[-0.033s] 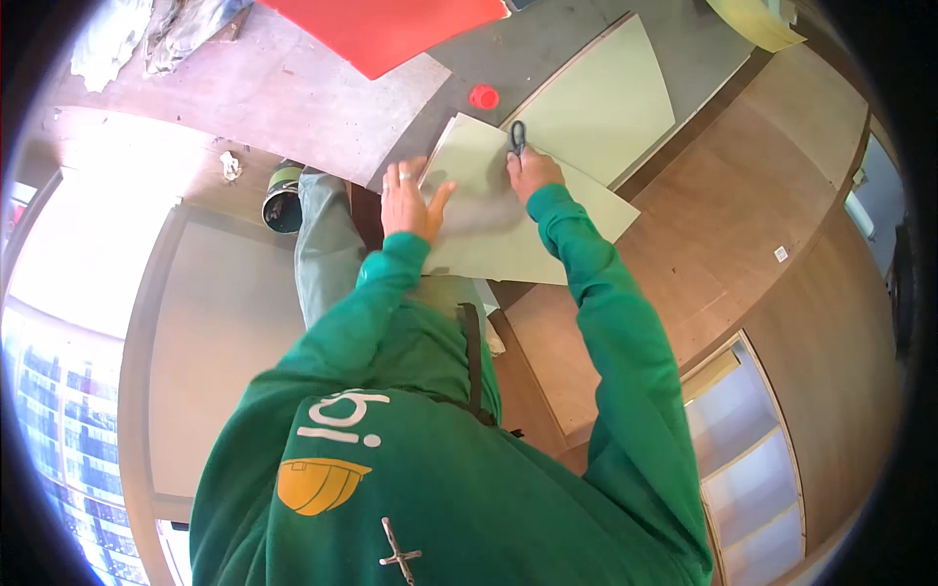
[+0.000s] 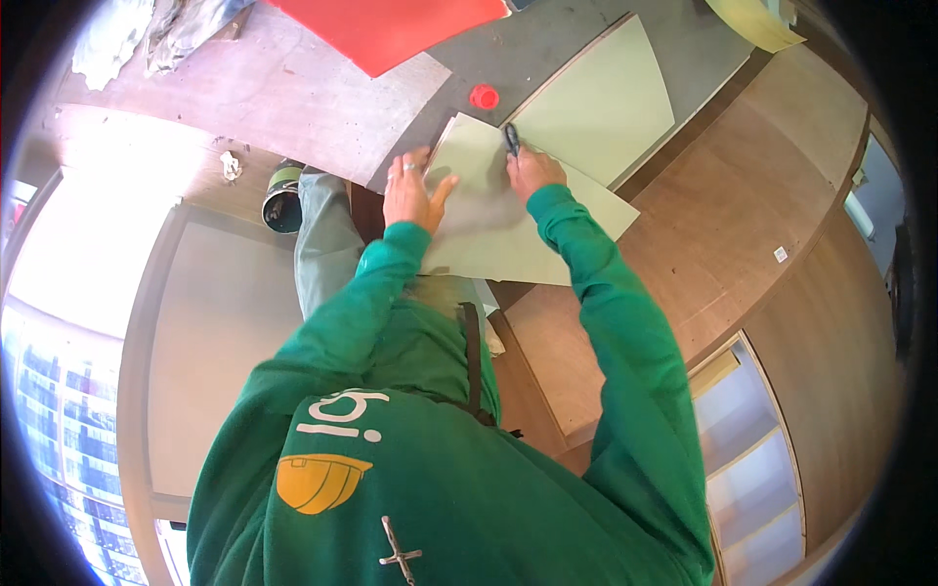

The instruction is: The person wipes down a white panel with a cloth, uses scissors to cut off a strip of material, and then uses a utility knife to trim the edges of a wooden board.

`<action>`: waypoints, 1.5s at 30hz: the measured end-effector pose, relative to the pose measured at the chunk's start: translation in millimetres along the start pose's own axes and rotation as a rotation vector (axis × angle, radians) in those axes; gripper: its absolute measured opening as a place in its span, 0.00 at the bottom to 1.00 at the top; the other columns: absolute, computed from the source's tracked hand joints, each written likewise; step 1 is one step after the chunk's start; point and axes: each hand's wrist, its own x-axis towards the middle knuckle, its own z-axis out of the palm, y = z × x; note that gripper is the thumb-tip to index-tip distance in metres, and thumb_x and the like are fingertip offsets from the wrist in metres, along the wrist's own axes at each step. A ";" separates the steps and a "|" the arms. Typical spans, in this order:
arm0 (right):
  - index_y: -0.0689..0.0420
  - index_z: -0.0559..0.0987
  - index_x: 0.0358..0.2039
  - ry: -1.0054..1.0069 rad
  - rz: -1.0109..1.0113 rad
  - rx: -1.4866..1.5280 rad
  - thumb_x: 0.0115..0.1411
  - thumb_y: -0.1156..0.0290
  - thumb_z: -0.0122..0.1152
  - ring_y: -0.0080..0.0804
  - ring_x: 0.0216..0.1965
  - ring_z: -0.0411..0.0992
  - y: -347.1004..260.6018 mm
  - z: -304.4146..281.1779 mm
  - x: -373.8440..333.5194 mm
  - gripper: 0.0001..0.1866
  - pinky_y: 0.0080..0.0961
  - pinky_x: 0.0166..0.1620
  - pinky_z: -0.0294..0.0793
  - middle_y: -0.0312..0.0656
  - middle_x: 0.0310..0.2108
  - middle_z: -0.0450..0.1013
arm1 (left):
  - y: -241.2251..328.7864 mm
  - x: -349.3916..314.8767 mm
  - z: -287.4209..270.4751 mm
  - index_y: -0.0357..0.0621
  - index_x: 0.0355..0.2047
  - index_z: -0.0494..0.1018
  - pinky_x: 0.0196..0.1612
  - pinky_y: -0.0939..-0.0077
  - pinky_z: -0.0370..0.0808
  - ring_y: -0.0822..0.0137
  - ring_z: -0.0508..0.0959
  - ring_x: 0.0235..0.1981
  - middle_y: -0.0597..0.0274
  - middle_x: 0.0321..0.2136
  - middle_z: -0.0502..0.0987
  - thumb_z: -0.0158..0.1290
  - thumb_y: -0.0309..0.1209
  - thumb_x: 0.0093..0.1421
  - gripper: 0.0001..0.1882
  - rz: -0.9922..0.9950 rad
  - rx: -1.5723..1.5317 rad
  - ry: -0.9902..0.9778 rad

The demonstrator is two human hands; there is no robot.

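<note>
A pale, stiff sheet [image 2: 518, 239] lies in front of me, one corner reaching to the right. My left hand [image 2: 410, 200] rests on its left edge, fingers spread and slightly blurred, a ring on one finger. Closed around black-handled scissors [image 2: 512, 139], my right hand [image 2: 535, 174] is over the sheet's far right part. The scissors' handles stick out beyond the fingers, seen nearly edge-on; their blades are hidden. Just beyond that hand lies a second pale sheet [image 2: 606, 98] with a curved right side.
A red panel [image 2: 401, 29] and a small red cap-like ring [image 2: 484, 97] lie on the far surface. To the left stands a dark, stained bucket [image 2: 283, 205]. A curved wooden panel [image 2: 703, 225] extends at right, beside a shelf unit [image 2: 752, 449] with pale compartments.
The scissors have turned in my right hand: their handle loop showed before and is now nearly edge-on. My left hand has shifted slightly to the right. Both sheets stay in place.
</note>
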 end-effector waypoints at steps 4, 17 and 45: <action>0.56 0.77 0.43 -0.110 -0.124 -0.218 0.64 0.57 0.51 0.52 0.33 0.78 -7.6 -19.1 4.2 0.17 0.48 0.38 0.77 0.53 0.29 0.78 | -7.4 19.5 11.6 0.47 0.50 0.70 0.45 0.53 0.73 0.46 0.76 0.44 0.53 0.45 0.73 0.63 0.45 0.56 0.26 -0.199 -0.108 -0.208; 0.59 0.77 0.27 0.122 0.608 1.133 0.62 0.51 0.57 0.26 0.17 0.69 27.6 -27.5 -115.2 0.21 0.25 0.21 0.67 0.38 0.17 0.71 | -8.3 27.4 23.0 0.49 0.52 0.70 0.49 0.54 0.74 0.45 0.79 0.47 0.44 0.43 0.79 0.59 0.48 0.58 0.26 -0.273 -0.128 -0.384; 0.52 0.73 0.38 0.889 1.041 2.449 0.63 0.43 0.50 0.39 0.31 0.67 136.1 308.6 -259.9 0.23 0.40 0.31 0.66 0.41 0.38 0.73 | 21.3 -8.1 31.6 0.38 0.48 0.73 0.48 0.46 0.72 0.35 0.77 0.45 0.33 0.39 0.78 0.41 0.58 0.66 0.33 -0.020 0.070 0.069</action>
